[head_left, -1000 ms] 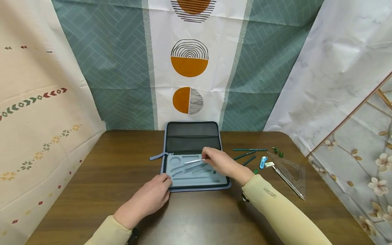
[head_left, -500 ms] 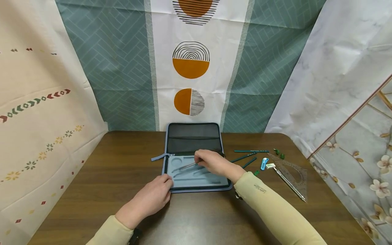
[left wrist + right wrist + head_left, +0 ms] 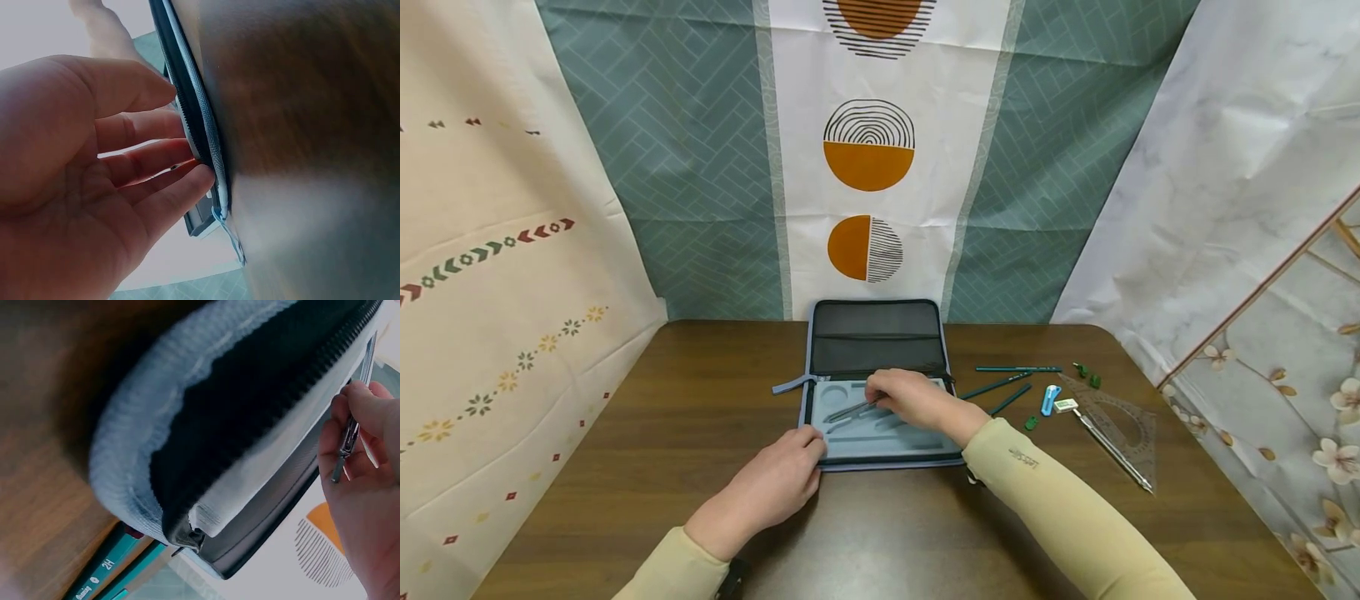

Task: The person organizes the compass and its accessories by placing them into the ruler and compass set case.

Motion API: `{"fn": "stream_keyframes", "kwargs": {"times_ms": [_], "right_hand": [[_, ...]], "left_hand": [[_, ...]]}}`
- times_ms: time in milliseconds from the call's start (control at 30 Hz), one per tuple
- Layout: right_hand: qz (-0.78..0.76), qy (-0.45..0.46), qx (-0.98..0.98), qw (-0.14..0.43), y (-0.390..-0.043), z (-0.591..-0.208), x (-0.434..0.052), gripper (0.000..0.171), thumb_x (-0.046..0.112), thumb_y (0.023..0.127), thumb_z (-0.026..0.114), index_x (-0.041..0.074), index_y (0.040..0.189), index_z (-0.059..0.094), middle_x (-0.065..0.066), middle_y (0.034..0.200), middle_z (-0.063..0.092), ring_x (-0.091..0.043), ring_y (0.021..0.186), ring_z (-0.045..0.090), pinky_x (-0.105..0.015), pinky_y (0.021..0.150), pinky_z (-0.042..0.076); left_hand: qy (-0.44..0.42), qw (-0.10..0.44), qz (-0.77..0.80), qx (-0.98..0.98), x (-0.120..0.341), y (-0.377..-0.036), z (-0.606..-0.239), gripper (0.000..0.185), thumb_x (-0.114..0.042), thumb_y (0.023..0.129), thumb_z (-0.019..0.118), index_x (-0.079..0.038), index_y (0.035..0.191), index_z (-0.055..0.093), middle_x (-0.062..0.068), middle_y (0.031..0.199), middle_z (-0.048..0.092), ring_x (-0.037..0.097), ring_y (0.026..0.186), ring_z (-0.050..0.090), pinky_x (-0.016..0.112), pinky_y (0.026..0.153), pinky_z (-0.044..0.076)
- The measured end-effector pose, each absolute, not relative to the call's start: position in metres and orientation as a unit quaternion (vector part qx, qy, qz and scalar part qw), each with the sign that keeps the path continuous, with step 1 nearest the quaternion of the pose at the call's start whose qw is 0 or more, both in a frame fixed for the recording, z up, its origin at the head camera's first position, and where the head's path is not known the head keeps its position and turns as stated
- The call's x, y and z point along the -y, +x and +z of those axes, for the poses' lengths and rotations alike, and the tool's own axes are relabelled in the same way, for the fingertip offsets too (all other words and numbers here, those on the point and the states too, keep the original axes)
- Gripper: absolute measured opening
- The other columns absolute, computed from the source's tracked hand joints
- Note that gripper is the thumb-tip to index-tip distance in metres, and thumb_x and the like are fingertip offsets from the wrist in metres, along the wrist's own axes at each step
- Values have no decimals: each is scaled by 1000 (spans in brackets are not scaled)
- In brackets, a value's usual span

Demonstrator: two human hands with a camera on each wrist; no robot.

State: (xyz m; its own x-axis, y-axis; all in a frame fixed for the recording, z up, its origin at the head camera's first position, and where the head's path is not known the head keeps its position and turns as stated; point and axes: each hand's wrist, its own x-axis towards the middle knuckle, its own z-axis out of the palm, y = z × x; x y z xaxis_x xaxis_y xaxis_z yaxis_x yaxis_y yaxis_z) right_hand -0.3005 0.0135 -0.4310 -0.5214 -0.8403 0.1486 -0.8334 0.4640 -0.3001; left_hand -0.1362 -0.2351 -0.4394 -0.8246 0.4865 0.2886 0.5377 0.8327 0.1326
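The head view is bright and evenly lit, sharp at its middle, with soft shadows under the arms and a dull sheen on the worktop (image 3: 700,467). Its edges bow outward (wide-lens distortion). Both wrist views are soft: beside the left hand (image 3: 81,187) the wood blurs to haze; the case edge (image 3: 206,444) before the right hand (image 3: 365,487) is out of focus.

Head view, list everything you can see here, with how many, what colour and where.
case: one, blue-grey with black mesh lid, open at table centre
metal tool: one, silver, over the case's foam tray
pencils: three, teal, right of the case
sharpener: one, light blue, beside the pencils
eraser: one, white, by the sharpener
set square: one, clear, far right
table: one, dark brown wood
left hand: rests on the case's near-left corner
right hand: pinches the metal tool
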Motion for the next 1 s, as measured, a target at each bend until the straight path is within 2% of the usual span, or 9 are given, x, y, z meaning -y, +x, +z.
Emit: {"fn": "stream_keyframes", "kwargs": {"times_ms": [267,500,733,1000], "right_hand": [[-132,-498,-856,-24,-302,-431,-12,17,4,103,78,18,113,75,4,114,71,-16,105,69,-36,93,58],[-127,-497,-858,-30,-303,-429,-10,18,6,101,81,20,111,79,6,115,71,-12,103,70,-34,93,58],[-132,-476,-869,-2,-307,-429,-6,18,7,101,81,22,110,80,8,115,73,-13,106,70,-36,94,58],[-150,-444,-883,35,-308,-425,-2,18,3,99,83,20,104,80,6,110,74,-15,101,71,-36,92,58]], "left_hand": [[-263,112,-107,952,235,-136,-438,21,-3,94,82,0,113,73,12,117,67,31,107,67,45,88,61],[-260,109,-106,954,234,-136,-437,21,-3,94,82,0,114,73,12,117,67,30,107,67,45,87,62],[-268,113,-106,951,235,-137,-439,22,-2,93,82,0,113,74,12,117,67,31,107,67,45,88,61],[-273,120,-101,949,235,-137,-440,22,-1,92,82,0,112,73,12,116,67,31,105,67,44,87,62]]}}
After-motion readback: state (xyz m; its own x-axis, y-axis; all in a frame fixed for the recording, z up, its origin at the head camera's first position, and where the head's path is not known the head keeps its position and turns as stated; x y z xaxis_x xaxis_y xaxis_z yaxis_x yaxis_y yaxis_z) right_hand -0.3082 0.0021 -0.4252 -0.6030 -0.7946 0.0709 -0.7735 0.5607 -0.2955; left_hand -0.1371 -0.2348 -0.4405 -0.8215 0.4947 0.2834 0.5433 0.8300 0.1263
